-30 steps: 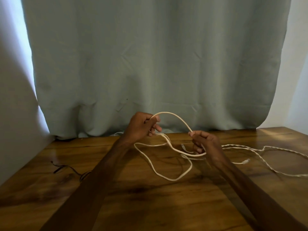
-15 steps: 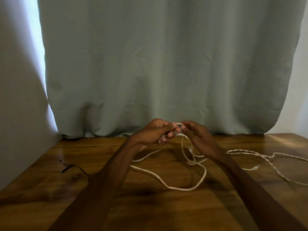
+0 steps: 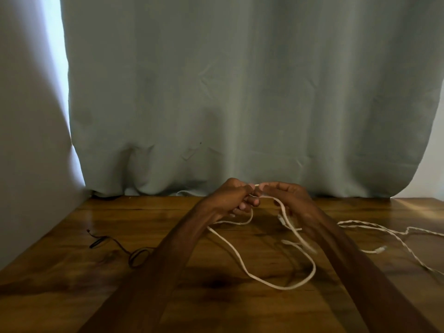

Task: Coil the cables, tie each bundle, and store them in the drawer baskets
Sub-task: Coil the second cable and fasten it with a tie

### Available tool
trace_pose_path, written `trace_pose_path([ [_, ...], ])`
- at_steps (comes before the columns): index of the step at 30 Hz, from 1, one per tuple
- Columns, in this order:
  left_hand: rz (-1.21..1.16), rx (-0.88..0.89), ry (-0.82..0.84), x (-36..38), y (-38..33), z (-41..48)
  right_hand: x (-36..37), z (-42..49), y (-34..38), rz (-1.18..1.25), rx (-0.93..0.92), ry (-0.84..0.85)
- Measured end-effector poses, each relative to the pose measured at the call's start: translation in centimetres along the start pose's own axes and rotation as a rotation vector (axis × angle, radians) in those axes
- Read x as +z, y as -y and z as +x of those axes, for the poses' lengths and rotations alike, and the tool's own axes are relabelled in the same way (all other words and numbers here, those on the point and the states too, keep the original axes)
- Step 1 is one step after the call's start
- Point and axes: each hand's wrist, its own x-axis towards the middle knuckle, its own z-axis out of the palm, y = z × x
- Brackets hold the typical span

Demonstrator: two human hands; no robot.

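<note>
A white cable point(image 3: 242, 263) lies in loose loops on the wooden table point(image 3: 72, 272) and rises to both hands. My left hand point(image 3: 230, 200) and my right hand point(image 3: 288, 200) meet above the table's far edge, fingertips touching, both pinching the same stretch of white cable. One loop hangs down from them to the table in front. A second, twisted white cable point(image 3: 384, 233) trails off to the right. A thin black cable point(image 3: 115, 245) lies at the left, partly hidden under my left forearm.
A grey-green curtain point(image 3: 240, 104) hangs right behind the table's far edge. A pale wall closes the left side. No drawer or basket is in view.
My hands have come together from apart, folding the raised arc of white cable into a pinch between them. The view has tilted up slightly.
</note>
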Motion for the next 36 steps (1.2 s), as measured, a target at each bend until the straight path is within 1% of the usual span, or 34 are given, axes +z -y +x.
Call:
trace_pose_path([
  [3,0.03,-0.022,-0.017,0.4,-0.1,-0.3,0.0,-0.8,-0.6,-0.075,0.037,0.068],
  [5,-0.056,-0.093,0.001,0.0,-0.4,-0.4,-0.1,-1.0,-1.2,-0.106,0.055,0.107],
  [7,-0.264,-0.193,0.085,-0.6,-0.6,-0.3,0.4,-1.5,-1.5,-0.167,0.047,0.143],
  [9,-0.544,-0.264,0.188,-0.9,-0.7,-0.3,1.2,-2.0,-2.2,-0.207,0.039,0.15],
  [11,-0.761,-0.289,0.274,-0.8,-0.7,-0.2,1.9,-2.1,-3.0,-0.223,0.049,0.129],
  [13,-0.88,-0.278,0.324,-0.4,-0.5,-0.4,2.4,-2.2,-3.4,-0.253,0.035,0.094],
  [15,-0.909,-0.256,0.363,0.0,-0.2,-0.4,2.4,-2.2,-3.3,-0.338,0.01,0.072],
  [19,-0.829,-0.249,0.511,0.6,0.3,-0.5,1.9,-2.5,-3.3,-0.622,-0.11,-0.001],
  [21,-0.797,-0.236,0.589,1.1,0.4,-0.6,1.4,-2.4,-3.7,-0.651,-0.196,-0.023],
  [23,-0.75,-0.163,0.627,1.7,0.1,-0.7,1.5,-2.7,-3.5,-0.631,-0.267,-0.022],
  [25,-0.785,-0.071,0.615,2.2,-0.2,-0.8,2.2,-3.0,-3.0,-0.541,-0.258,-0.032],
  [27,-0.887,-0.001,0.592,2.4,-0.5,-0.9,2.7,-2.9,-3.2,-0.477,-0.206,-0.05],
  [29,-0.991,0.037,0.58,2.2,-0.9,-0.9,2.7,-3.3,-3.4,-0.46,-0.077,0.071],
  [31,-1.06,0.067,0.529,1.9,-1.1,-0.8,2.9,-3.6,-3.9,-0.525,-0.011,0.183],
  [34,-1.051,0.136,0.381,1.6,-1.1,-0.5,3.5,-3.8,-4.1,-0.696,-0.071,0.285],
  [36,-1.003,0.177,0.279,1.4,-0.8,-0.2,3.9,-3.7,-4.3,-0.779,-0.118,0.29],
])
